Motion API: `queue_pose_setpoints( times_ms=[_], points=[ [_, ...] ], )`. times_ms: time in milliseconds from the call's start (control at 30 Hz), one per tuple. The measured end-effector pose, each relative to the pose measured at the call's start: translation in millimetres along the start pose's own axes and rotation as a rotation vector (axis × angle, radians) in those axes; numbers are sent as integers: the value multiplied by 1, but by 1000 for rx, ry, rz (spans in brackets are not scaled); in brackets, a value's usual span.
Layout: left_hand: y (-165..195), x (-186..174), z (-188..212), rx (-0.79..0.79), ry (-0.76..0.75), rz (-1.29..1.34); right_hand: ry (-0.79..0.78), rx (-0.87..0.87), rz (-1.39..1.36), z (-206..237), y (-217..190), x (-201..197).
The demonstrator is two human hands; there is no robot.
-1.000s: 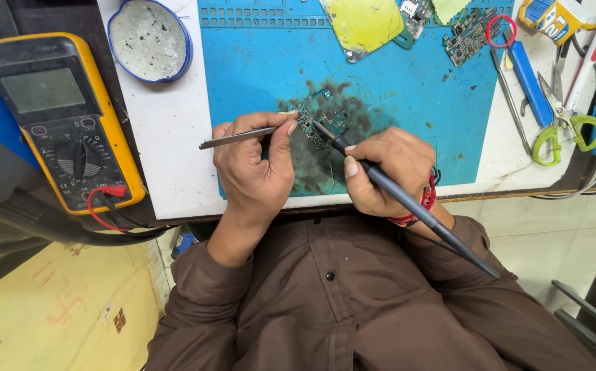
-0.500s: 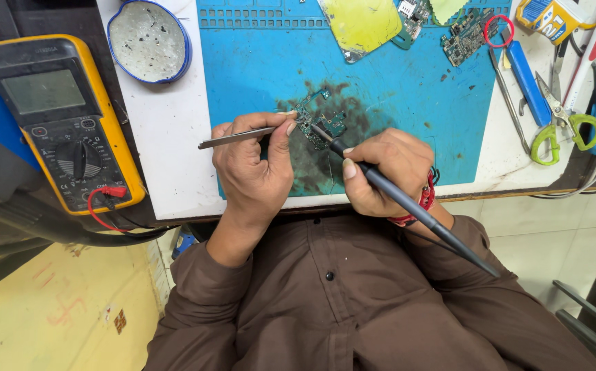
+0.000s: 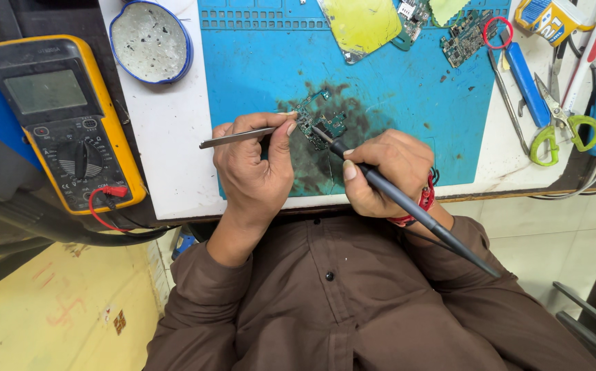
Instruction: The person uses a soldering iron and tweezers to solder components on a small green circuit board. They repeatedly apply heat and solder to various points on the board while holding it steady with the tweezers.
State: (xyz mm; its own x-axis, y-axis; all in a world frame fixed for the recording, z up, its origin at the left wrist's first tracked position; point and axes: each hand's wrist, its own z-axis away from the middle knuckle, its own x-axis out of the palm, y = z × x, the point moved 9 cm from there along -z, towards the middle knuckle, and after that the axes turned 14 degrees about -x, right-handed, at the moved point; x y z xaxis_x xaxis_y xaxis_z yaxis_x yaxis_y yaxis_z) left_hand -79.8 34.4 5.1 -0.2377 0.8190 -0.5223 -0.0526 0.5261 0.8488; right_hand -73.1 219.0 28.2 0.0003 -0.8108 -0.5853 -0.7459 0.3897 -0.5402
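My left hand point(image 3: 253, 172) pinches metal tweezers point(image 3: 232, 138) whose tips reach a small green circuit board point(image 3: 317, 122) lying on a stained blue work mat point(image 3: 394, 103). A dark soldering iron point(image 3: 408, 203) is gripped like a pen in my right hand point(image 3: 384, 172), its tip touching the board's near edge. Both hands rest close together at the mat's front edge.
A yellow multimeter point(image 3: 64, 120) with a red lead lies at the left. A round blue-rimmed dish point(image 3: 150, 41) sits behind it. More circuit boards point(image 3: 466, 34), a yellow pad point(image 3: 363, 20), a blue-handled tool point(image 3: 524, 82) and green-handled scissors point(image 3: 562, 124) lie at the right.
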Motion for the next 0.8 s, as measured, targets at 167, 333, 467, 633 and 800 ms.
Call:
queue_pose_setpoints(
  times_ms=[167, 333, 467, 633, 800],
  points=[
    [-1, 0, 0, -11, 12, -3, 30, 6, 9, 1, 0, -2],
    [-1, 0, 0, -7, 6, 7, 35, 2, 8, 2, 1, -2],
    [-1, 0, 0, -5, 1, 15, 38, 10, 14, 2, 1, -3],
    [0, 0, -1, -1, 4, -3, 28, 16, 8, 1, 2, -2],
    [0, 0, -1, -5, 4, -4, 35, 7, 8, 0, 1, -2]
  ],
)
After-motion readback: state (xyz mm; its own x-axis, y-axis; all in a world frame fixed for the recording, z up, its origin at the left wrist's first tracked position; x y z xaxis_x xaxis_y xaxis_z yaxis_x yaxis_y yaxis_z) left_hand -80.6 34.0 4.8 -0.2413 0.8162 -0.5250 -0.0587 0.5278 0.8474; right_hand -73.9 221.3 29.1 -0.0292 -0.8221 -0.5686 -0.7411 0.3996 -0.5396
